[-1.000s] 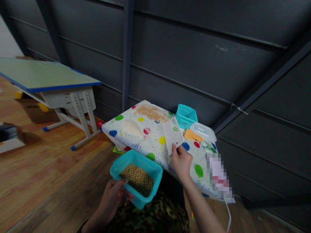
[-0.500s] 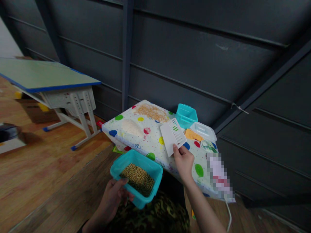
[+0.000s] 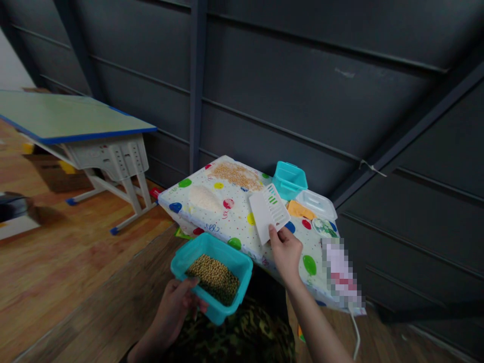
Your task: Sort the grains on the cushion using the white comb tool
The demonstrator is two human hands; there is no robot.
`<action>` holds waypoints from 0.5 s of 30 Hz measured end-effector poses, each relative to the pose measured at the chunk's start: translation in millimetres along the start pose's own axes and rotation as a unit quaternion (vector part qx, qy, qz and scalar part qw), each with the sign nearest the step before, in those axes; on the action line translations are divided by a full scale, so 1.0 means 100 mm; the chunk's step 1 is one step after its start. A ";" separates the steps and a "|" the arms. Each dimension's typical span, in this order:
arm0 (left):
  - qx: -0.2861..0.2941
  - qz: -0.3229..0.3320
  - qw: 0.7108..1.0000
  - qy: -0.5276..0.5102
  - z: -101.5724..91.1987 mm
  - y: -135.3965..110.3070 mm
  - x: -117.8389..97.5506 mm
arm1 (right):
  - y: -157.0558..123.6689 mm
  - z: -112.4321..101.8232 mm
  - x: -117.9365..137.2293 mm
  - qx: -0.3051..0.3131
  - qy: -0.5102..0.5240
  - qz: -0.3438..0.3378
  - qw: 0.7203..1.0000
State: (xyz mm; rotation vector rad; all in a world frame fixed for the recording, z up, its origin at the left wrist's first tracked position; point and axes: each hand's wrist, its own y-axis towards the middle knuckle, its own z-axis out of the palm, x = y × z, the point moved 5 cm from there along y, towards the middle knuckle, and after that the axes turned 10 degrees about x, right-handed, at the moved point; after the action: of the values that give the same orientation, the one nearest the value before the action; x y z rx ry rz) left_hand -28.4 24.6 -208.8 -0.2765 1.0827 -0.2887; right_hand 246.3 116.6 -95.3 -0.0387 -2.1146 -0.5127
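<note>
My left hand (image 3: pixel 180 302) grips the near left rim of a turquoise plastic tub (image 3: pixel 227 311), held in front of the table's near edge. Soybeans (image 3: pixel 212 275) lie in it, with greener beans toward its near side. Between the thumb and fingers of my right hand (image 3: pixel 286 250) is a flat white slotted plastic scoop (image 3: pixel 260 214), raised over the tabletop, its slotted side turned away to the right. A pile of white grains (image 3: pixel 204 197) and a spread of soybeans (image 3: pixel 236 175) lie on the patterned tablecloth (image 3: pixel 202 219).
A second turquoise tub (image 3: pixel 289 180) stands at the table's back edge. Beside it are a clear lid (image 3: pixel 318 204), an orange cloth (image 3: pixel 301 210) and a round green-and-white item (image 3: pixel 324 228). A dark panelled wall (image 3: pixel 272 91) rises behind; a desk (image 3: pixel 75 118) stands left.
</note>
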 end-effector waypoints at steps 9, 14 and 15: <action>0.011 0.002 1.000 0.004 -0.01 0.01 0.03 | -0.13 0.17 0.08 0.048 0.027 -0.003 0.998; 0.001 0.004 1.000 -0.005 0.00 0.01 0.01 | -0.05 -0.14 -0.01 -0.016 -0.019 0.000 1.000; 0.003 0.002 1.000 -0.002 0.01 0.01 0.01 | -0.05 -0.18 -0.02 -0.026 -0.030 0.000 0.999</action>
State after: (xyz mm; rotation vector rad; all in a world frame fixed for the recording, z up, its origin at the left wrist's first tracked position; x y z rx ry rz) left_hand -27.0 24.6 -209.7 -0.2699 1.0781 -0.2881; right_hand 260.1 105.8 -89.9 -0.0851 -2.1594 -0.5737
